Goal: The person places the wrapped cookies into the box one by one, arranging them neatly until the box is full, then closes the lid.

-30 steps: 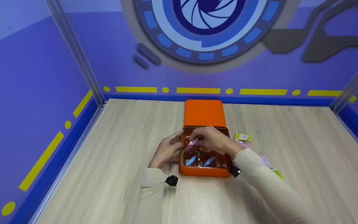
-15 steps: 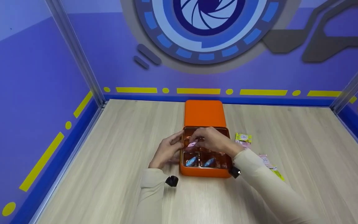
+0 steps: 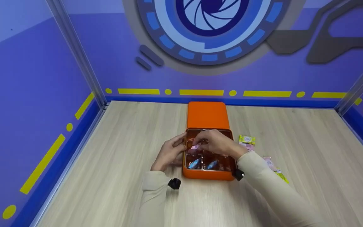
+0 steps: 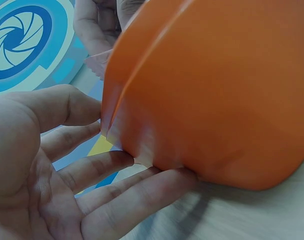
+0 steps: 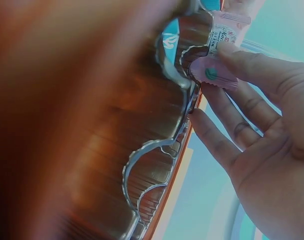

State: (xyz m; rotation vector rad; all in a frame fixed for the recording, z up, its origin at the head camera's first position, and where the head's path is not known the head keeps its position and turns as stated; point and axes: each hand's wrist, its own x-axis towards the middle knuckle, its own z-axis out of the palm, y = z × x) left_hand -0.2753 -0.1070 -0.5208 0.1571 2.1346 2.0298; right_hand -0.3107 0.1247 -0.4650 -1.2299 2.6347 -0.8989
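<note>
Pink sweet [image 3: 195,147] at the box's [image 3: 208,175] left middle compartment, pinched by the right hand [image 3: 217,143]. Left hand [image 3: 168,152], fingers spread, touches the box's left wall. Blue sweets [image 3: 194,163] in the box's near compartments; other sweets [image 3: 247,139] right of it on the bench [image 3: 131,135].

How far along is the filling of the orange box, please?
Two blue sweets already lie inside the box. The right grip pinches a pink sweet at the box, hiding some of the inside. Apparently remaining: yellow sweets and pink sweets on the table beside the box.
</note>
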